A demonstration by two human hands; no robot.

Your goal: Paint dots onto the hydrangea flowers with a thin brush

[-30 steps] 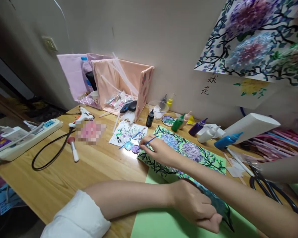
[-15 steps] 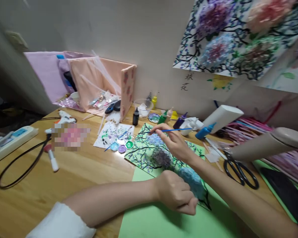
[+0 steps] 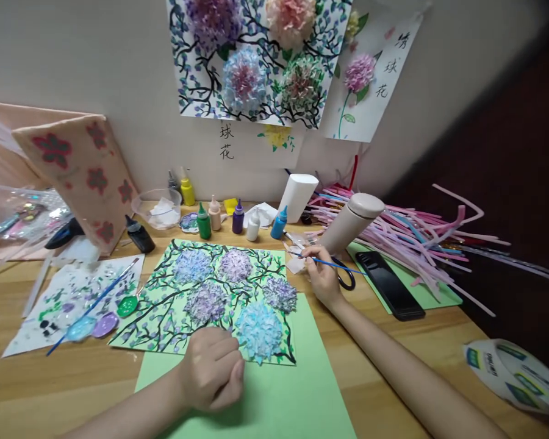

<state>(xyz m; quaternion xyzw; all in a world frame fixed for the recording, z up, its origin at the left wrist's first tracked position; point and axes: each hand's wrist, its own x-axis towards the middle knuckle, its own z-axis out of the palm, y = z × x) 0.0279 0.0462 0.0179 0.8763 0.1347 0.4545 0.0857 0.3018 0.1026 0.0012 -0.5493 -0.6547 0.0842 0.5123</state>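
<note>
My right hand (image 3: 322,277) pinches a thin blue paintbrush (image 3: 336,264) just past the right edge of a painting (image 3: 160,317). Dark branches, small leaves and several fluffy raised flowers in purple, blue and turquoise cover this painting. Curled into a fist, my left hand (image 3: 214,369) rests at its lower edge, over a larger light green sheet (image 3: 274,399). Whether anything is inside the fist cannot be seen. Close to the turquoise flower (image 3: 259,332), the left hand leaves it uncovered. Black-handled scissors (image 3: 346,275) lie partly hidden behind my right hand.
Paint bottles, including a green one (image 3: 204,222), line the back. At left, another brush (image 3: 98,300) lies on stained paper (image 3: 32,332) beside small paint dishes (image 3: 127,306). A tilted flask (image 3: 352,222), a phone (image 3: 388,285), pipe cleaners (image 3: 412,238) and a tape roll (image 3: 516,378) occupy the right.
My right hand has moved with the paintbrush from above the painting to beyond its right edge. The view has turned right. My left hand remains a fist by the painting's lower edge.
</note>
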